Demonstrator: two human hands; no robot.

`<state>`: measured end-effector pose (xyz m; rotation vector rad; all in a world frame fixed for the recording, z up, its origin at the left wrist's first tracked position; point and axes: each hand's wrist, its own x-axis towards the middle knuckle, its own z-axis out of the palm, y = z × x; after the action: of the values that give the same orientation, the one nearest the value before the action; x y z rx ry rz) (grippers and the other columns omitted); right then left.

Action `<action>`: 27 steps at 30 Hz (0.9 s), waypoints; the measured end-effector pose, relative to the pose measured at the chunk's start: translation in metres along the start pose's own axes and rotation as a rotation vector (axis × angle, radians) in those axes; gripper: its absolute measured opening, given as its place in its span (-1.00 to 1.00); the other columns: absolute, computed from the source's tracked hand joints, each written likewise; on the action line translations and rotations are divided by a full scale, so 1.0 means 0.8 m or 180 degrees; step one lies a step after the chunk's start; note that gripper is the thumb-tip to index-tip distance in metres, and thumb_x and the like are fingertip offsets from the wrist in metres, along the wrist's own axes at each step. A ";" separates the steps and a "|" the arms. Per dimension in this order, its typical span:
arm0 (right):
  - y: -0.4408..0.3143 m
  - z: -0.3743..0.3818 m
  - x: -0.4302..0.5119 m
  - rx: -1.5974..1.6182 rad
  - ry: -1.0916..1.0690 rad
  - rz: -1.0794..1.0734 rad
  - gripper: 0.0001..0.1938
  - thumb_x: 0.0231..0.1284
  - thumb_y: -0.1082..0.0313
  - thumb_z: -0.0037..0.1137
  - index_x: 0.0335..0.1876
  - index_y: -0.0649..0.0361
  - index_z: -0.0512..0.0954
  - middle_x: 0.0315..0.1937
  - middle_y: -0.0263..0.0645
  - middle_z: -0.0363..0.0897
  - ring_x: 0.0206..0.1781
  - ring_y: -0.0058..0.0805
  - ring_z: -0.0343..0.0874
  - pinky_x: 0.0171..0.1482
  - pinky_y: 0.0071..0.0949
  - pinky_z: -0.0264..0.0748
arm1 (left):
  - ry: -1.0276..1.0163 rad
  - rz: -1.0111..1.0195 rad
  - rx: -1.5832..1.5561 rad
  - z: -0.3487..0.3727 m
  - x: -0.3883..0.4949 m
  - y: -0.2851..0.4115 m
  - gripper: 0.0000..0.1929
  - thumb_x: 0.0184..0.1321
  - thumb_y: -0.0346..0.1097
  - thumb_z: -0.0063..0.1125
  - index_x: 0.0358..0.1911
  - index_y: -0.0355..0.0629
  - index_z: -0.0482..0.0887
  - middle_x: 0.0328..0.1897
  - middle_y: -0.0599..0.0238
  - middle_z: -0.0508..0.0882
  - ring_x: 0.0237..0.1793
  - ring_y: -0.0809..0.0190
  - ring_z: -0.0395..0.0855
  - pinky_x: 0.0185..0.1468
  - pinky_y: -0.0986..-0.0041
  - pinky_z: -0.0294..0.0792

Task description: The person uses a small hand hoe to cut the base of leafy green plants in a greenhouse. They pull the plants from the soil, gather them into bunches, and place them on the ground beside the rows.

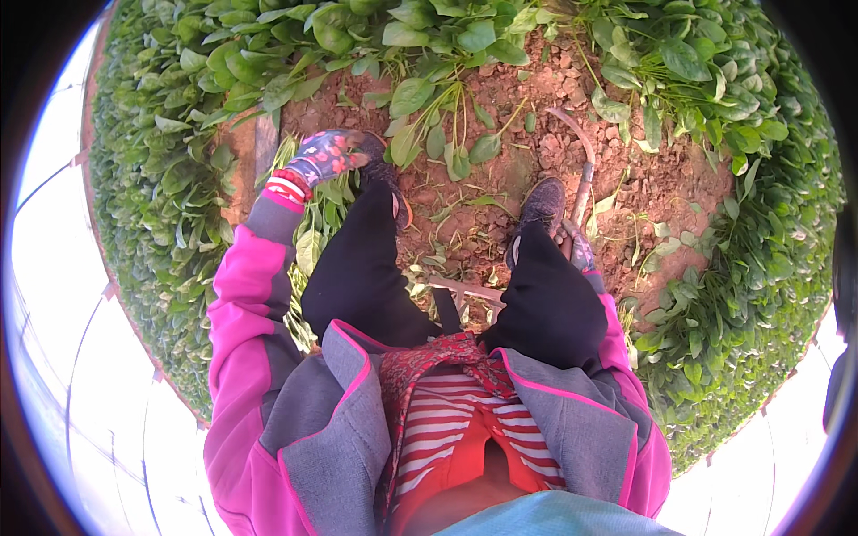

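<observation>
My left hand (328, 157), in a flowered glove, hovers beside my left shoe (375, 157) with the fingers slightly apart and nothing visible in them. Below it, cut leafy greens (310, 244), apparently spinach, lie by my left leg. My right hand (578, 242) is low beside my right shoe (543, 204), gripping the handle of a sickle (584, 171). The sickle's curved blade points away from me over the bare soil. Between my feet and the standing crop, a loose spinach plant (459, 124) leans out over the soil.
Dense spinach rows (730, 60) curve around the front and both sides. Reddish, clumpy soil (462, 214) carries scattered leaves and stems. A narrow board (266, 144) stands past my left hand. Part of a low stool frame (469, 289) shows between my legs.
</observation>
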<state>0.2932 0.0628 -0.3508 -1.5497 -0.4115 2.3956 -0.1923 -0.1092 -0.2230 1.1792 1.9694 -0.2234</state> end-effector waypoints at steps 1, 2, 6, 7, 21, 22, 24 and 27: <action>-0.001 -0.002 -0.003 -0.0030 0.0263 0.0019 -0.80 0.20 0.27 0.14 -0.22 0.20 0.43 -0.52 -0.38 0.39 -0.51 -0.57 0.39 -0.43 -0.56 0.40 | 0.0108 0.0758 -0.0466 0.003 0.013 0.023 -0.48 0.08 0.04 0.19 0.08 -0.07 0.54 -0.04 0.04 0.65 -0.04 -0.02 0.62 0.06 0.29 0.45; 0.008 -0.015 0.003 -0.0297 0.0772 -0.0010 -0.74 0.16 0.32 0.20 -0.14 0.27 0.44 -0.54 -0.36 0.44 -0.55 -0.60 0.42 -0.48 -0.64 0.38 | -0.0034 0.1006 -0.0150 0.000 0.033 0.054 -0.50 0.10 0.02 0.17 0.07 -0.10 0.54 -0.03 0.05 0.65 -0.05 -0.03 0.62 0.06 0.28 0.45; -0.024 0.039 -0.018 -0.1115 0.0555 -0.1024 -0.70 0.14 0.35 0.22 -0.09 0.27 0.42 -0.54 -0.38 0.47 -0.59 -0.60 0.45 -0.52 -0.64 0.40 | 0.0281 0.2480 -0.0894 0.064 0.150 0.101 -0.75 0.20 -0.20 0.03 -0.12 -0.13 0.57 -0.31 0.27 0.62 -0.32 0.13 0.62 -0.32 0.38 0.47; -0.027 0.041 -0.016 -0.1019 0.0472 -0.0836 -0.72 0.14 0.35 0.21 -0.10 0.26 0.41 -0.55 -0.39 0.46 -0.60 -0.60 0.44 -0.54 -0.63 0.40 | 0.0482 0.2869 -0.1381 0.087 0.190 0.105 -0.82 0.22 -0.26 -0.01 -0.19 -0.14 0.58 -0.40 0.34 0.62 -0.41 0.18 0.62 -0.45 0.42 0.48; -0.076 0.106 0.074 -0.1197 0.0422 -0.0714 -0.72 0.16 0.33 0.19 -0.08 0.17 0.40 -0.62 -0.49 0.35 -0.76 -0.72 0.26 -0.72 -0.66 0.21 | 0.0844 0.0634 0.2915 -0.071 0.398 0.235 -0.76 0.14 -0.20 -0.02 -0.29 0.01 0.75 -0.21 0.33 0.72 -0.08 0.16 0.63 0.08 0.32 0.33; -0.078 0.118 0.083 -0.1181 0.0418 -0.0754 -0.72 0.15 0.32 0.20 -0.09 0.16 0.40 -0.63 -0.49 0.35 -0.76 -0.72 0.25 -0.73 -0.66 0.21 | 0.0950 0.0535 0.2959 -0.074 0.400 0.227 -0.76 0.14 -0.19 -0.02 -0.28 0.02 0.75 -0.20 0.34 0.72 -0.08 0.17 0.63 0.09 0.33 0.31; -0.083 0.147 0.103 -0.1164 0.0387 -0.0833 -0.71 0.14 0.31 0.21 -0.10 0.16 0.39 -0.63 -0.49 0.34 -0.78 -0.72 0.24 -0.75 -0.66 0.20 | 0.1261 0.0535 0.2946 -0.080 0.401 0.190 -0.75 0.16 -0.15 -0.02 -0.28 0.05 0.75 -0.21 0.34 0.72 -0.11 0.19 0.64 0.05 0.31 0.31; -0.086 0.166 0.156 -0.1629 0.0356 -0.0898 -0.75 0.16 0.35 0.15 -0.15 0.16 0.33 -0.60 -0.47 0.34 -0.73 -0.69 0.25 -0.72 -0.64 0.19 | 0.1092 0.0241 0.3081 -0.073 0.388 0.172 -0.76 0.15 -0.13 -0.02 -0.32 0.08 0.75 -0.25 0.36 0.72 -0.13 0.21 0.64 -0.01 0.32 0.30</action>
<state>0.1265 0.1593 -0.3785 -1.6680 -1.2040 2.0701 -0.1873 0.2004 -0.3737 1.9871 2.1451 -1.0819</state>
